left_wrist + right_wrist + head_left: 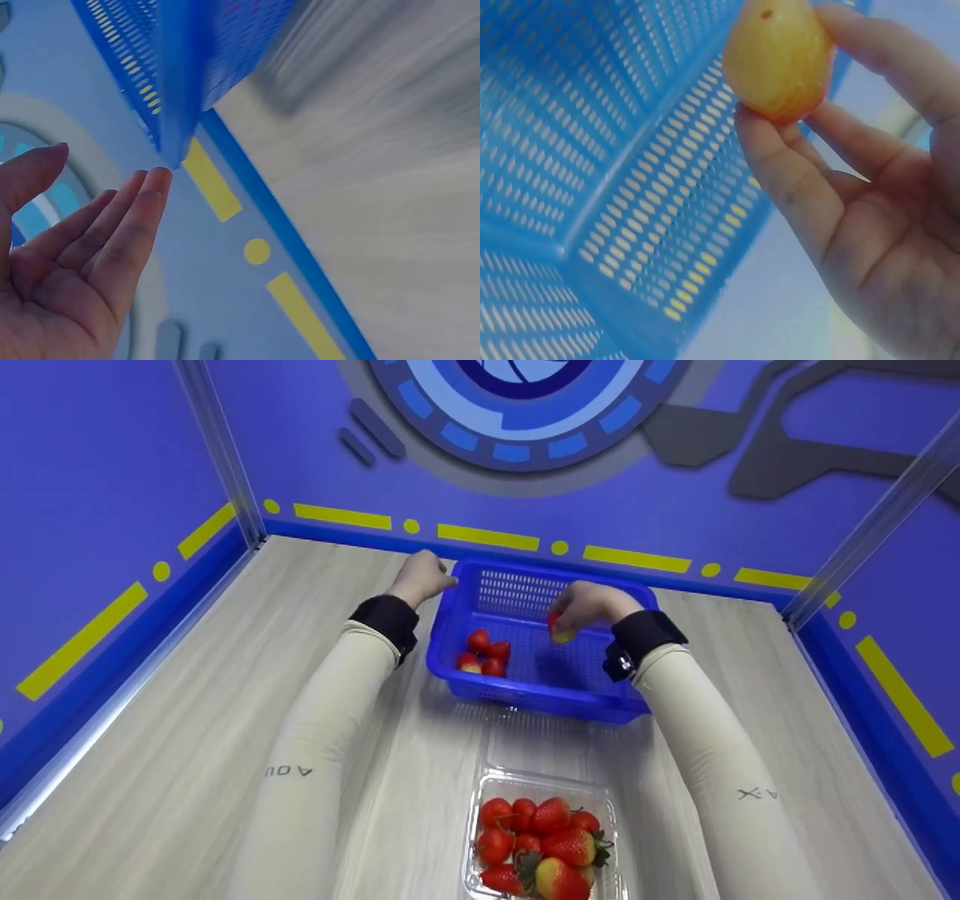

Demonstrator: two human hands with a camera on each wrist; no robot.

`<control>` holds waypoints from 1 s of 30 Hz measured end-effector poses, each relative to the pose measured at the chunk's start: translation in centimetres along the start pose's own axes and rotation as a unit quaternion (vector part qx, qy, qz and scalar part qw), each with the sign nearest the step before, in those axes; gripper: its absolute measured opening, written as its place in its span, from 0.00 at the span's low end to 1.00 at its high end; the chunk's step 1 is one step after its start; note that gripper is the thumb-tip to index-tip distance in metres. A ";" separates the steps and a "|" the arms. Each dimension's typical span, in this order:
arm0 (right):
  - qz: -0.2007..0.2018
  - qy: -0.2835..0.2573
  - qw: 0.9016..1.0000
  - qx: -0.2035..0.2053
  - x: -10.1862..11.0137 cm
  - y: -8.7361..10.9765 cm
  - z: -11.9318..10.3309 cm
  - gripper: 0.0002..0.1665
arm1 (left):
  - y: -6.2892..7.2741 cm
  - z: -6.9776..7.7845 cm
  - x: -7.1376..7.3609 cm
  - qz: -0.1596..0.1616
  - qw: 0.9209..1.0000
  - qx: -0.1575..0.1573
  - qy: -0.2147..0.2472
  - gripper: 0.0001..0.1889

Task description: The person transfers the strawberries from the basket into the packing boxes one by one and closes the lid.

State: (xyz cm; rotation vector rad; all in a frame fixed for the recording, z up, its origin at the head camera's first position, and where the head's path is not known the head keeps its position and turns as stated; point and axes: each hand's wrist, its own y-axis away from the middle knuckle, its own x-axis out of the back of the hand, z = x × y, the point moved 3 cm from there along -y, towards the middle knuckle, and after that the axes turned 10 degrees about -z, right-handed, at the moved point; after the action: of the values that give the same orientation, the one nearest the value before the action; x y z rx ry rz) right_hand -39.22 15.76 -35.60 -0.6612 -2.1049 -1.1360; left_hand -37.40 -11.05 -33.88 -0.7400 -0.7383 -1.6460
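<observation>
Over the blue plastic basket [551, 699], my right hand [589, 606] pinches a red and yellow strawberry [559, 628] between thumb and fingertips. In the right wrist view the strawberry [778, 64] shows its pale yellow end with a small dark spot, held by the right hand [877, 195]. Several red strawberries [478, 641] lie in the left part of the basket. My left hand [421, 577] is at the basket's back left corner, holding nothing. In the left wrist view the left hand's [82, 255] fingers are extended near the basket rim [176, 142]; contact is unclear.
In front of the basket, a clear plastic box [474, 840] holds several red fruits [551, 815], some with green leaves; its transparent lid [536, 746] lies open toward the basket. Blue panels [315, 480] enclose the wooden table [225, 660] at the back and sides.
</observation>
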 end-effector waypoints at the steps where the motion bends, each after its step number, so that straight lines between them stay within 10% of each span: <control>1: 0.007 -0.004 1.000 0.000 0.3 0.2 0.1 0.09 | 0.0 0.2 0.3 0.000 1.000 -0.008 0.000 0.24; 15: 0.071 -0.064 0.994 0.042 1.9 3.7 0.2 0.34 | 1.7 1.3 0.7 -0.040 0.998 -0.050 0.016 0.18; 30: 0.067 -0.023 0.990 0.119 -3.1 7.6 -1.5 0.33 | 6.5 2.4 -0.6 -0.126 0.987 -0.073 0.065 0.23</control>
State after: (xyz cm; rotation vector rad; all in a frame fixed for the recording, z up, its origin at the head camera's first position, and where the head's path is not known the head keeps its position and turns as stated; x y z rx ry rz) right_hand -31.53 17.84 -33.24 -0.7072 -2.1565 -0.7875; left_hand -30.74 -9.96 -32.38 -0.6542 -0.6439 -1.9758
